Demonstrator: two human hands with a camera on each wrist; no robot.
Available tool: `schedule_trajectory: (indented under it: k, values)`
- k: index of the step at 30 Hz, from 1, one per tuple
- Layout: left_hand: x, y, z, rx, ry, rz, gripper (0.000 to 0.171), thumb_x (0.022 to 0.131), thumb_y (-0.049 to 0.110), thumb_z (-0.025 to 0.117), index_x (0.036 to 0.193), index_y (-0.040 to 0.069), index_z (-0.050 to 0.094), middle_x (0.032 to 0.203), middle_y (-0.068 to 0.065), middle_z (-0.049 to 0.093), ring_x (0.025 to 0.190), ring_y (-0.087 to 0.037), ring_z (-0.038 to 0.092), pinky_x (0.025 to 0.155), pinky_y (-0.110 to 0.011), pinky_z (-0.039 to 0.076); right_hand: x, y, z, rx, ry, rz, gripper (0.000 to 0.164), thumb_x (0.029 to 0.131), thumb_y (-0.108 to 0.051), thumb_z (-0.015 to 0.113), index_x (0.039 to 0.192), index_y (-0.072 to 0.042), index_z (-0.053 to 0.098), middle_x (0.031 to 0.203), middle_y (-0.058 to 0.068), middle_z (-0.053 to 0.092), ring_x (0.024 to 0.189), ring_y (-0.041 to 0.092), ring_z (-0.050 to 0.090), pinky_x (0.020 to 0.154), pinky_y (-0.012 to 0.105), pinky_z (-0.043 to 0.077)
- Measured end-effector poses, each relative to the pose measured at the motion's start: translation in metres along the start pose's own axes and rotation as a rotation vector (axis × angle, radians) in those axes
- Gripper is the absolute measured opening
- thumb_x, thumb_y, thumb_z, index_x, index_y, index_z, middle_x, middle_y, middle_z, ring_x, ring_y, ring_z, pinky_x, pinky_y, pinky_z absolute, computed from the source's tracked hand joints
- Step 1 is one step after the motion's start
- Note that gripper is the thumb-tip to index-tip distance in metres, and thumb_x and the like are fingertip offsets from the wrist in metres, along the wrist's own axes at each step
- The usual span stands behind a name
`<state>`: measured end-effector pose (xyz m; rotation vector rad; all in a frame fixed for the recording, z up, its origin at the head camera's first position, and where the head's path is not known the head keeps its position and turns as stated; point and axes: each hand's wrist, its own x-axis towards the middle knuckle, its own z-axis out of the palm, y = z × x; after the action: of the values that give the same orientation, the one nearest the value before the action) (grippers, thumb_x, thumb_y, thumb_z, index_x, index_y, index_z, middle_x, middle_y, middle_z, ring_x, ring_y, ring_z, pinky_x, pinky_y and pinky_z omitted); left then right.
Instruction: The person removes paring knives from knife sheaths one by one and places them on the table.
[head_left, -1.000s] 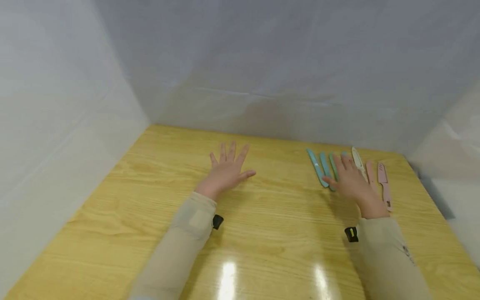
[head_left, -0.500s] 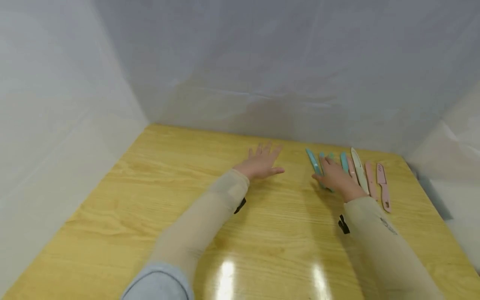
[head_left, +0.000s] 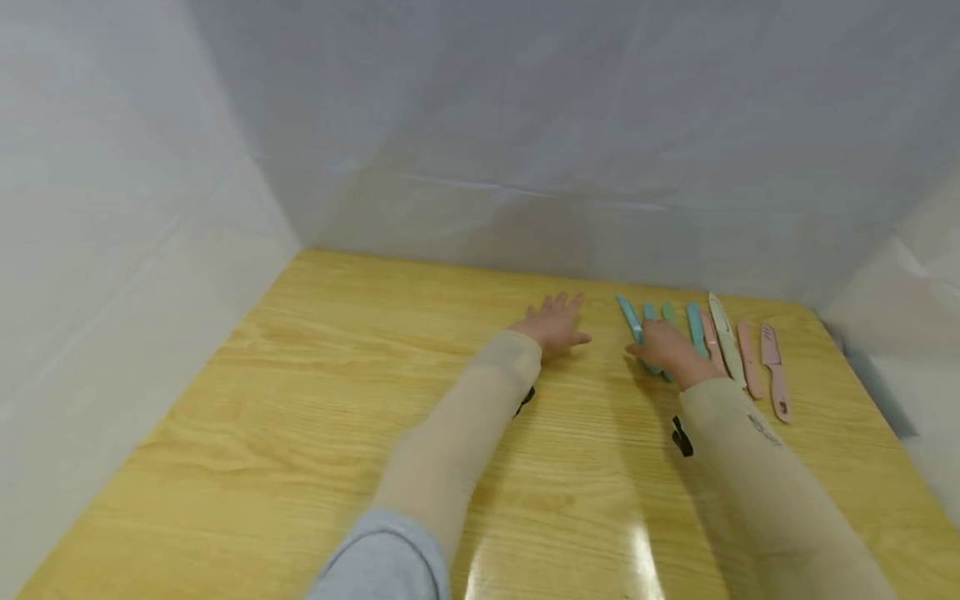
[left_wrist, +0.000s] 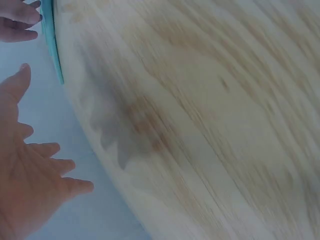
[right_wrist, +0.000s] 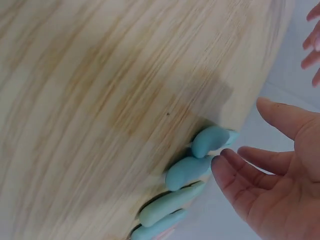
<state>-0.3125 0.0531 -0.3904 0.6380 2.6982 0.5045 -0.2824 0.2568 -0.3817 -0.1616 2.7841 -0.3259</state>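
Observation:
Several knives lie side by side on the table, toward the back right. In the head view the leftmost is a blue knife (head_left: 628, 313), with a second blue knife (head_left: 649, 311) and a green knife (head_left: 669, 313) beside it. My right hand (head_left: 669, 348) hovers over these, fingers loosely bent and thumb apart; in the right wrist view the fingertips are close to the blue handles (right_wrist: 186, 172) and nothing is held. Part of the handles is hidden beneath it. To the left of the knives, my left hand (head_left: 553, 327) is spread above bare wood, holding nothing.
Farther right lie another blue knife (head_left: 697, 329), a pink knife (head_left: 712, 342), a cream knife (head_left: 725, 337), a second pink knife (head_left: 749, 358) and a mauve knife (head_left: 777, 375). White sheeting (head_left: 450, 150) walls the wooden table (head_left: 300, 400) at the back and sides.
My left hand has moved right across the table toward the knives. My right hand has shifted left, from the middle of the row to the blue and green knives, its fingers now more bent.

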Motion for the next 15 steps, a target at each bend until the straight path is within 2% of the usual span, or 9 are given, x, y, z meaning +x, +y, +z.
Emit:
schedule_trajectory:
  k: [3,5,7,10,15]
  values:
    - [0.006,0.008,0.006,0.031,0.008,-0.030,0.079,0.098,0.048,0.050,0.157,0.025,0.002,0.164,-0.008,0.005,0.150,-0.031,0.006,0.119,-0.055,0.010,0.002,-0.003,0.001,0.016,-0.021,0.026,0.046,0.100,-0.022,0.052,0.117,0.021,0.052,0.103,0.031,0.063,0.084,0.032,0.061,0.080,0.044,0.049]
    - [0.012,0.010,0.011,0.061,0.012,-0.043,0.079,0.098,0.048,0.051,0.157,0.026,0.003,0.164,-0.006,0.006,0.150,-0.029,0.008,0.119,-0.053,0.012,0.003,-0.005,0.002,0.018,-0.037,0.047,0.041,0.099,-0.021,0.053,0.108,0.019,0.058,0.090,0.025,0.064,0.075,0.027,0.059,0.076,0.041,0.049]
    - [0.015,0.014,0.016,0.101,0.014,-0.051,0.079,0.097,0.049,0.051,0.157,0.026,0.005,0.163,-0.006,0.008,0.150,-0.029,0.010,0.119,-0.052,0.014,0.004,-0.005,0.002,0.010,-0.052,0.062,0.033,0.099,-0.021,0.053,0.092,0.011,0.061,0.074,0.015,0.059,0.066,0.022,0.055,0.072,0.038,0.047]
    - [0.015,0.020,0.019,0.136,0.011,-0.050,0.079,0.097,0.049,0.052,0.157,0.026,0.006,0.163,-0.006,0.010,0.150,-0.030,0.012,0.119,-0.051,0.016,0.005,-0.005,0.003,-0.011,-0.059,0.068,0.029,0.098,-0.019,0.053,0.081,0.004,0.058,0.071,0.011,0.055,0.065,0.022,0.053,0.072,0.039,0.046]
    - [0.008,0.027,0.021,0.125,0.003,-0.050,0.078,0.097,0.046,0.054,0.157,0.027,0.008,0.163,-0.005,0.012,0.149,-0.030,0.013,0.119,-0.050,0.016,0.007,-0.005,0.007,-0.019,-0.041,0.069,0.024,0.096,-0.014,0.054,0.086,0.007,0.059,0.092,0.024,0.064,0.078,0.029,0.058,0.080,0.043,0.047]
